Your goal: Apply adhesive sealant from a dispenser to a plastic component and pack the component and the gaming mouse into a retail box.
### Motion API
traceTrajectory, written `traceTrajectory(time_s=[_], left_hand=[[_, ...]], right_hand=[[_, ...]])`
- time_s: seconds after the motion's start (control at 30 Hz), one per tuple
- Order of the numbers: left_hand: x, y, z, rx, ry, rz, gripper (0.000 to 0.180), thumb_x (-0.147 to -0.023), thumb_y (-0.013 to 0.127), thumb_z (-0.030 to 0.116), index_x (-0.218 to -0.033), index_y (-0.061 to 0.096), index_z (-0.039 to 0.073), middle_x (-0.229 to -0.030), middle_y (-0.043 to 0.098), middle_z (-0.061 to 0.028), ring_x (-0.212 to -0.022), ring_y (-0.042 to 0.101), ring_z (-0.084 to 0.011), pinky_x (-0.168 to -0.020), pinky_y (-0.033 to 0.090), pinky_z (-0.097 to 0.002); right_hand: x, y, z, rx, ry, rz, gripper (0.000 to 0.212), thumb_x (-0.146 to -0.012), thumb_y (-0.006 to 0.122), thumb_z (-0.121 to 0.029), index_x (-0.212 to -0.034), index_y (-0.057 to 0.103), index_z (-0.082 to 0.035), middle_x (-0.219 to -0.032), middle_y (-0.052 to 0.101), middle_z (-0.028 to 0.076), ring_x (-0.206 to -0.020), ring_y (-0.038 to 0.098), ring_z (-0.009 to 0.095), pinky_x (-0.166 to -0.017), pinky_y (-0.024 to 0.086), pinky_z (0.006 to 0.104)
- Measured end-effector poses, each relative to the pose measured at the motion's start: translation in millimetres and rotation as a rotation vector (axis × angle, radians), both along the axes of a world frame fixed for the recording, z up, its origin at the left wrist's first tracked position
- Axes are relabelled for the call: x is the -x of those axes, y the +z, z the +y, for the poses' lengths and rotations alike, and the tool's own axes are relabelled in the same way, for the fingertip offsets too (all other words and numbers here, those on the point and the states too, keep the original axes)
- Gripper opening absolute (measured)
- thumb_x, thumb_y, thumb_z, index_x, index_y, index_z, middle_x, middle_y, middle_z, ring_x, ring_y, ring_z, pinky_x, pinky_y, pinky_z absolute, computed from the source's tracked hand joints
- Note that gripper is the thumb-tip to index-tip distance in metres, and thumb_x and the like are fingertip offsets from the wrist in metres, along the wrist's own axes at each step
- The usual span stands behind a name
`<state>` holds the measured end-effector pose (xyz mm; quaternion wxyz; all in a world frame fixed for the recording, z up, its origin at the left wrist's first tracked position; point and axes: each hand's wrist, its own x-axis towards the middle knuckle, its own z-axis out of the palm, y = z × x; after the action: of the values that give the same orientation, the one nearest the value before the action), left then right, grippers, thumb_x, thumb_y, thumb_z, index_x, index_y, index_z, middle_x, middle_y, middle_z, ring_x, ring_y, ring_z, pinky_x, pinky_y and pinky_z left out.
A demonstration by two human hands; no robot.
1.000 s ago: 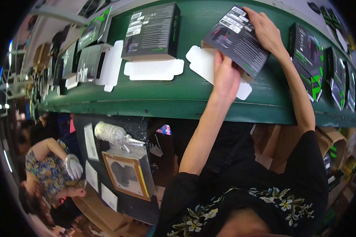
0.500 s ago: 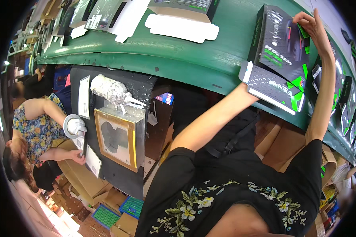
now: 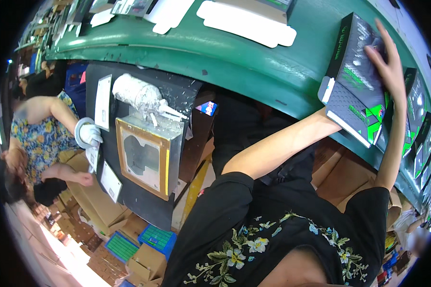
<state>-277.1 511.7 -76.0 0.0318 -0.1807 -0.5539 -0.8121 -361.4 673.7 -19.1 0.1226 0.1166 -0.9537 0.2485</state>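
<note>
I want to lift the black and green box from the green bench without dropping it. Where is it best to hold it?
Probably by its two long side edges. The black and green box lies tilted over the green bench edge; the right hand rests flat on top, and the left hand is hidden beneath its near end, so come from below there.

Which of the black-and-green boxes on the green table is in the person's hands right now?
The black box nearest the table's front edge: the right hand lies flat on top, the left hand is hidden beneath it. The other boxes stand untouched further right.
</note>
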Motion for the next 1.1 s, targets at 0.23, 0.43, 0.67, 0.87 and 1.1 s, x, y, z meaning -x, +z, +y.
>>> traceTrajectory(time_s=[0.23, 0.43, 0.67, 0.87, 1.1], left_hand=[[-101.7, 59.5, -150.9, 0.812, 0.081, 0.444, 0.029, -0.08, 0.071, 0.019, -0.103, 0.069, 0.002, -0.105, 0.068, -0.0142, -0.101, 0.066, -0.0328, -0.091, 0.054, -0.0415], [-175.1, -156.6, -361.6, 1.152, 0.597, -0.544, 0.042, -0.099, 0.054, 0.025, -0.135, 0.048, 0.005, -0.111, 0.062, -0.021, -0.094, 0.063, -0.0385, -0.081, 0.051, -0.0454], [-160.9, -289.0, -409.8, 1.535, 0.168, -0.883, 0.078, -0.094, 0.054, 0.054, -0.155, 0.015, 0.024, -0.138, 0.046, -0.0236, -0.119, 0.052, -0.0506, -0.093, 0.046, -0.0572], [-169.8, -317.0, -421.3, 1.665, 0.152, -0.825, 0.079, -0.093, 0.054, 0.056, -0.155, 0.016, 0.024, -0.134, 0.044, -0.0208, -0.121, 0.05, -0.0468, -0.095, 0.044, -0.0585], [-170.6, -313.9, -415.3, 1.653, 0.201, -0.801, 0.084, -0.091, 0.057, 0.056, -0.156, 0.014, 0.024, -0.132, 0.046, -0.0197, -0.121, 0.05, -0.0455, -0.097, 0.044, -0.0578]], right_hand=[[-1.0, -3.8, 24.5, -0.199, 0.031, 0.017, 0.054, -0.098, 0.053, -0.042, -0.146, 0.049, -0.018, -0.143, 0.05, 0.018, -0.134, 0.047, 0.03, -0.113, 0.031, 0.0373], [2.5, 5.1, 76.2, -0.228, 0.039, -0.047, 0.052, -0.102, 0.047, -0.037, -0.148, 0.045, -0.013, -0.147, 0.046, 0.014, -0.141, 0.037, 0.027, -0.116, 0.025, 0.0362], [-47.0, 35.3, -52.8, -0.067, 0.125, 0.086, 0.042, -0.103, 0.046, -0.028, -0.141, 0.053, -0.01, -0.149, 0.046, 0.01, -0.143, 0.036, 0.026, -0.118, 0.024, 0.0373], [-90.1, 48.7, -126.0, -0.173, 0.039, -0.168, 0.048, -0.096, 0.052, -0.023, -0.14, 0.049, -0.006, -0.149, 0.035, 0.023, -0.137, 0.038, 0.038, -0.112, 0.032, 0.0434], [-89.9, 16.2, -97.7, -0.388, 0.145, 0.099, 0.04, -0.101, 0.05, -0.029, -0.138, 0.057, -0.014, -0.149, 0.046, 0.009, -0.145, 0.033, 0.027, -0.12, 0.022, 0.043]])
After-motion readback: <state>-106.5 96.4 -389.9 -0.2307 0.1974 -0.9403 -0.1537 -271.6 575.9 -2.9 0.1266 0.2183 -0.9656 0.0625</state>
